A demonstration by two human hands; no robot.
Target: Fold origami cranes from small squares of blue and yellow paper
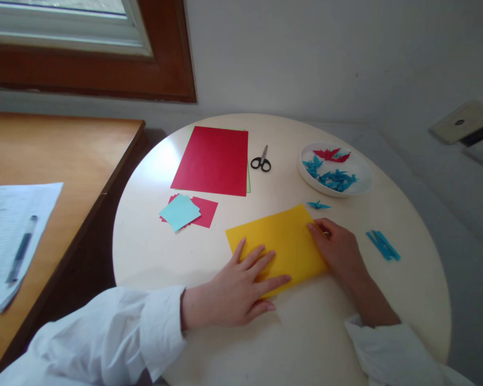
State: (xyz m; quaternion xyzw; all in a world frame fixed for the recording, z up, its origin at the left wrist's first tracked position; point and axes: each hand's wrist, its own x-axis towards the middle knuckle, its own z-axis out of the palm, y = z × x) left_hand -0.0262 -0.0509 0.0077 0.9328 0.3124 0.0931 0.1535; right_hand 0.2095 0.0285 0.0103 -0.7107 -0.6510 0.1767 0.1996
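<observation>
Pinning yellow paper (290, 235), our left hand (238, 292) lies splayed, seemingly to steady it, while our right hand (341, 249) pinches its edge.

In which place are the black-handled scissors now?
In the head view, the scissors lie at upper centre, just right of the red paper, left of the white dish.

We see a white wall (285, 59) behind a round cream-white counter (306, 332), and a white-sashed window (64, 29) in a reddish-brown wooden frame (171, 59) at upper left. To our left stands a light-brown wooden desk (64, 147); pale light (167, 153) gleams on the counter's left side.
</observation>
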